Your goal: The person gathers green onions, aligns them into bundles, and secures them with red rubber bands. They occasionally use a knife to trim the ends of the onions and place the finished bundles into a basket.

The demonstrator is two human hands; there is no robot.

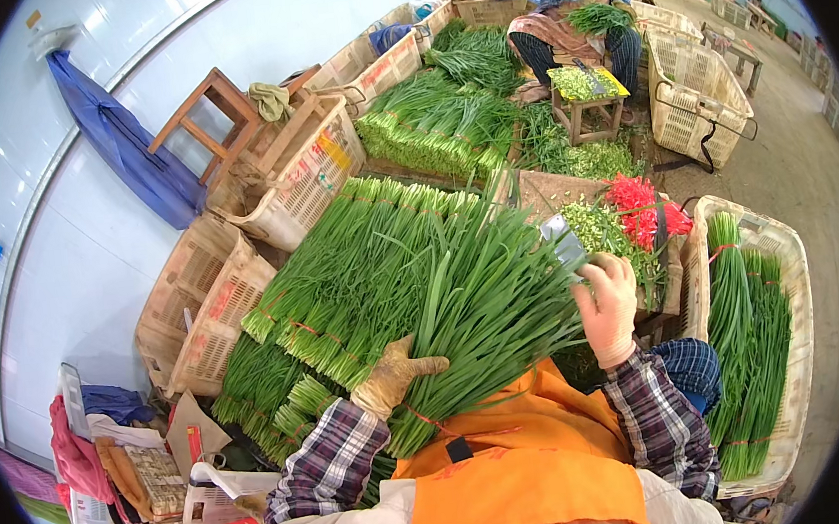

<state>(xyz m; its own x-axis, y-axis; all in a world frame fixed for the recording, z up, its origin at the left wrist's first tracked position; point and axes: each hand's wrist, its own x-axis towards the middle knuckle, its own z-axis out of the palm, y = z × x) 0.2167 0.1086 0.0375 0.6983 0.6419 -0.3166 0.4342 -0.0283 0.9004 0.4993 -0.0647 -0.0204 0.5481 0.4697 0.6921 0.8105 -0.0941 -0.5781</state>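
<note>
A large bundle of garlic chives [488, 316] lies across my lap, its leaves fanned towards the right. Round its cut stems runs a red tie [424, 417]. My left hand [397, 378], in a stained glove, grips the bundle's left side with the thumb across the leaves. At the leaf tips is my right hand [610, 301], in a pale orange glove, with bent fingers. Whether it pinches any leaves is unclear. Just beyond those fingers, a cleaver blade [563, 240] rests by chopped stem pieces [592, 224] on a board [533, 191].
Tied chive bundles [360, 267] are piled ahead and to the left. Red ties [635, 206] lie on the board's right. A plastic crate [801, 348] at right holds chives; another crate [207, 310] stands left. Opposite sits a person [570, 17] behind a small stool [589, 108].
</note>
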